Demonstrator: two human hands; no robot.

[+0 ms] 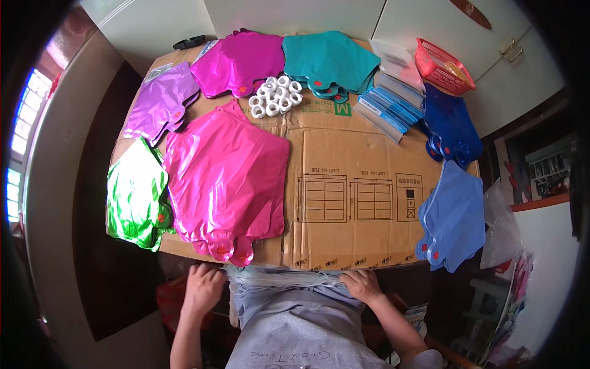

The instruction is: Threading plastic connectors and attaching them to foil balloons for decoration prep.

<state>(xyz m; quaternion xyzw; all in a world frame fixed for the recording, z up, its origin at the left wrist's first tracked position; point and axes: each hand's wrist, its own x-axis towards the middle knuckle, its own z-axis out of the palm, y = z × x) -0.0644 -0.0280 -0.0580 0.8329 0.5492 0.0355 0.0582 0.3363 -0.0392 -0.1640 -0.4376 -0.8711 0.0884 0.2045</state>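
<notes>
Below the cardboard's near edge, a thin, clear plastic bundle [284, 280] stretches across my lap; whether it is a bag or strands I cannot tell. My left hand [206, 286] is closed at its left end, and my right hand [361, 286] pinches its right end. Nearest my left hand on the cardboard [344, 147] lies a large stack of flat, hot-pink foil balloons [230, 172], with red-dotted tabs toward me. To its left is a shiny green foil stack [136, 190]. A light-blue stack [455, 215] lies at the right edge.
Around the far side are lilac [161, 101], magenta [239, 60], teal [332, 60] and dark-blue [453, 123] foil stacks. White rings [273, 98] are heaped at the back middle. Blue-printed packets [390, 107] lie before a red basket [437, 64]. Pale cabinets [289, 17] border the far edge.
</notes>
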